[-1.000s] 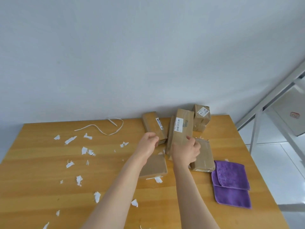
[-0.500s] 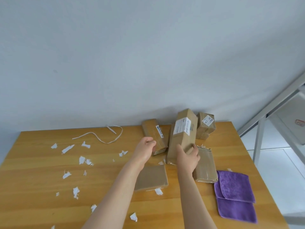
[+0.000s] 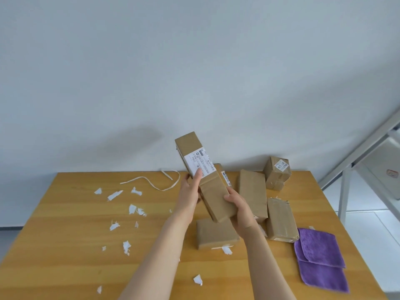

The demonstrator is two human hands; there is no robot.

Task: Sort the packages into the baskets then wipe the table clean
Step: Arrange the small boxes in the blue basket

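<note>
Brown long box [image 3: 213, 191] tilts above the table [image 3: 65, 234]; right hand [image 3: 240, 210] clasps its lower end, left hand [image 3: 190, 191] seemingly pinches its label side. Top-heavy, it could tip free and fall.

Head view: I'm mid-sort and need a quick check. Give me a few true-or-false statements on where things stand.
1. The left hand and the right hand both hold the long package off the table. True.
2. The purple cloths lie on the table's left side. False: they lie near its right edge.
3. A basket stands on the table. False: no basket is in view.
4. White paper scraps litter the table. True.
5. The small box at the back carries a label. True.
</note>
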